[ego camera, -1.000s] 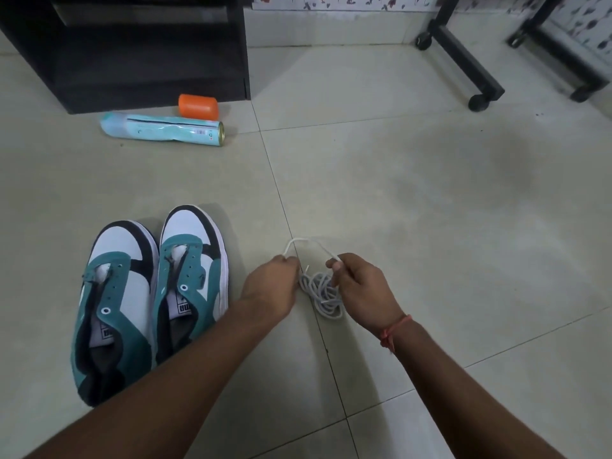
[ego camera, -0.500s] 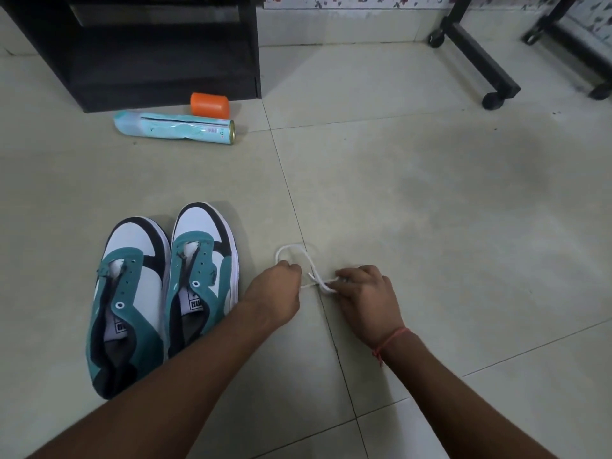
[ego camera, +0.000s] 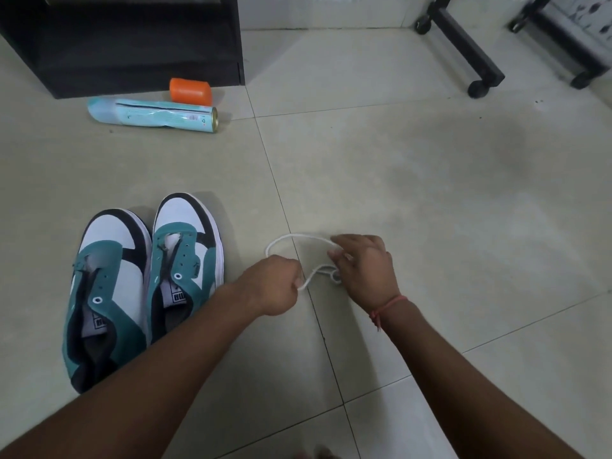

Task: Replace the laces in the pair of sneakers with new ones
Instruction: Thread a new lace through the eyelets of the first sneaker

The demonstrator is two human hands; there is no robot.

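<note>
Two teal, white and black sneakers stand side by side on the tiled floor at the left, the left sneaker (ego camera: 106, 286) and the right sneaker (ego camera: 185, 260), both with empty eyelets and open tongues. A white lace (ego camera: 291, 240) loops on the floor between my hands. My left hand (ego camera: 275, 283) is curled round one stretch of the lace just right of the sneakers. My right hand (ego camera: 364, 270) pinches the lace's other part with its fingertips, and a small bunch of lace lies under its palm.
A light-blue spray can (ego camera: 155, 115) lies on its side behind the sneakers, with an orange cap (ego camera: 190, 91) beside it. A black cabinet (ego camera: 126, 41) stands at the back left. Black wheeled stand legs (ego camera: 470, 48) cross the back right. A red thread circles my right wrist.
The bundled lace has been drawn out into a wider loop on the floor. My hands have moved slightly apart, and my right hand has shifted right along the lace.
</note>
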